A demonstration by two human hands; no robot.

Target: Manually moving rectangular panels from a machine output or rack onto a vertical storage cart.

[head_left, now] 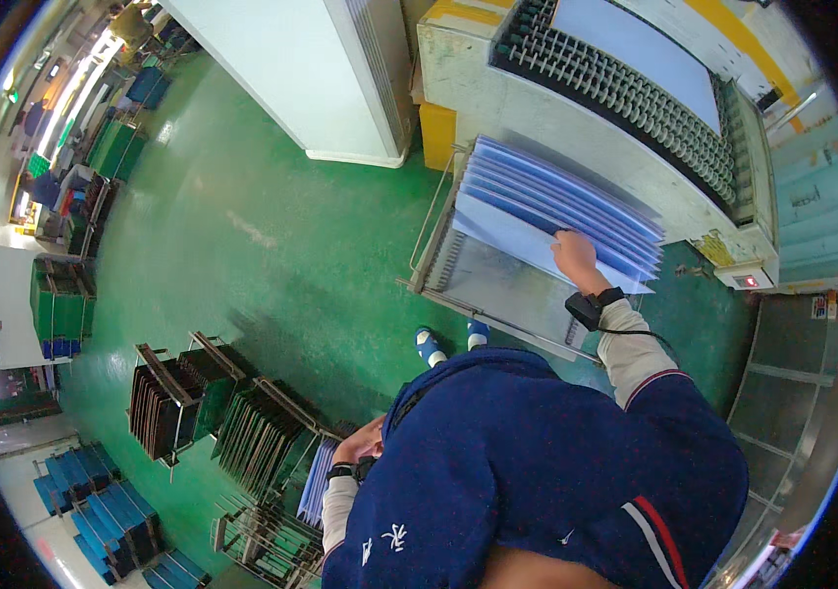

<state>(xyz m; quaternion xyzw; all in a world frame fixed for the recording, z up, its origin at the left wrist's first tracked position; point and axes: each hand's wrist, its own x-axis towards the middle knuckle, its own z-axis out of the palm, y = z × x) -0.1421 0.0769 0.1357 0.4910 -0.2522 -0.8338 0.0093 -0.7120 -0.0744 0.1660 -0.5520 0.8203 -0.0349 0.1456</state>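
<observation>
Pale blue panels point(576, 191) are standing in a row in our metal rack point(507, 280), leaned over right beside the roller conveyor point(625, 106). We've got our right hand point(576, 257) gripping the top edge of the front panel point(512, 231), fingers curled over it. Our left hand point(358, 442) is down by our waist, near some more bluish panels point(315, 483); the jacket point(556, 452) hides part of it, so we can't tell if it's holding anything. We've also got racks of dark boards point(257, 444) behind us on the green floor point(222, 196).
</observation>
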